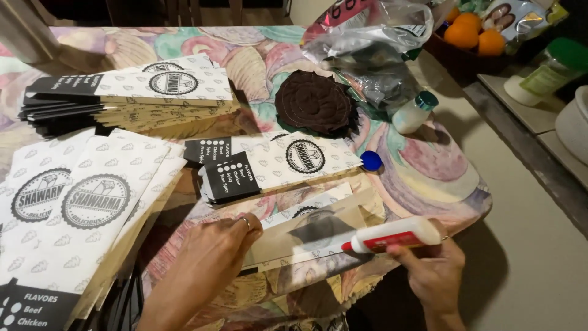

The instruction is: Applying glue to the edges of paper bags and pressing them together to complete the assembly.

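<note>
Seen from the head camera, a counter covered with a pastel shell-patterned cloth is looked down upon. Near the front edge, a flat paper bag is laid brown side up. It is pressed down at its left end by the left hand, whose fingers are held together and curled over the paper; a ring is worn on one finger. A white glue bottle with a red tip is gripped by the right hand, fingers wrapped around its body, and its tip is held on the bag's right edge.

Just beyond the bag, two finished white and black printed bags are laid overlapping. A tall stack of the same bags is set at the far left, and more printed bags are spread at the near left. A dark brown round mat, a blue cap and a small white bottle are seen farther back, with oranges in a bowl at the top right.
</note>
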